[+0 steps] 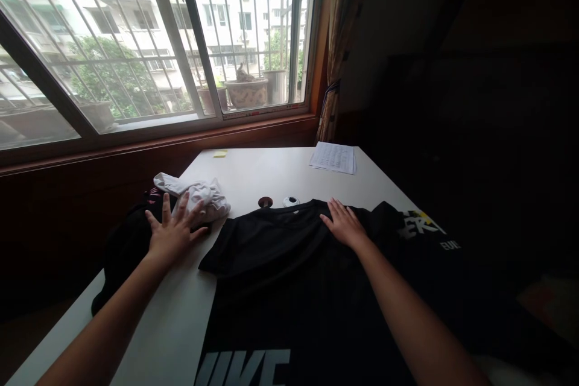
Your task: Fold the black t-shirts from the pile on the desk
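Note:
A black T-shirt (289, 289) with large pale letters near the bottom of the view lies spread on the white table (253, 169). My right hand (346, 223) rests flat on the shirt beside its collar, fingers stretched out and holding nothing. To the left, my left hand (174, 229) has its fingers spread wide over a crumpled white cloth (205, 196) and a dark pile of clothing (124, 247); whether it presses on them cannot be made out. Nothing is gripped in it.
Papers (333, 158) lie at the table's far right corner, and a yellow note (220, 154) near the far left. A round hole (265, 201) and a small white round object (291, 201) are just beyond the collar. A barred window is behind the table.

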The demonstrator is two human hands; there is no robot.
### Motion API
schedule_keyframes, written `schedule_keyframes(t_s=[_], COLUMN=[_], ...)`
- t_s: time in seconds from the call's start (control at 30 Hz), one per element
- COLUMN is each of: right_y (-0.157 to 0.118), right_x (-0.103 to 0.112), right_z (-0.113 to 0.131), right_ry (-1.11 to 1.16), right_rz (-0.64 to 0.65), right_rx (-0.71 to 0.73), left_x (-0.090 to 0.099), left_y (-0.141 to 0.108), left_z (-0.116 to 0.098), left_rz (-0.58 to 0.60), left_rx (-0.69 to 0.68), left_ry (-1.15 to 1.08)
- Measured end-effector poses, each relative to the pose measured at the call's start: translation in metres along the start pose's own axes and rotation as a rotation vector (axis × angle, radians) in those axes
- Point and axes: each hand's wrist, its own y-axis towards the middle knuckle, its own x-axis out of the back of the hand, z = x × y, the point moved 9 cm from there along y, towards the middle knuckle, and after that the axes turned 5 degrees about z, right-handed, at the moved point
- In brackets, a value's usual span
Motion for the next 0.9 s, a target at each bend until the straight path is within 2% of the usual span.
schedule_keyframes(t_s=[0.1,0.17,0.43,0.57,0.7,0.77,0.9], right_y=[-0.002,-0.003,-0.009,-0.013,-0.014,-0.014,-0.013], right_x=[0.0,0.0,0.001,0.003,0.005,0.005,0.004], right_z=[0.001,0.001,0.003,0.007,0.008,0.008,0.006], right_ry=[0.0,0.002,-0.005,-0.013,-0.011,-0.01,-0.001], right_rz=[0.0,0.003,-0.022,-0.018,-0.012,-0.011,-0.017], right_rx=[-0.006,-0.013,-0.033,-0.04,-0.046,-0.049,-0.051], left_x=[-0.037,-0.053,-0.077,-0.079,-0.074,-0.064,-0.035], left_y=[0.005,0.009,0.046,0.053,0.047,0.039,0.019], left_z=[0.024,0.032,0.054,0.056,0.051,0.044,0.027], left_rz=[0.105,0.122,0.178,0.148,0.103,0.024,-0.229], left_rx=[0.059,0.072,0.116,0.11,0.083,0.055,0.036], left_ry=[0.028,0.016,-0.027,-0.004,-0.028,-0.069,-0.221])
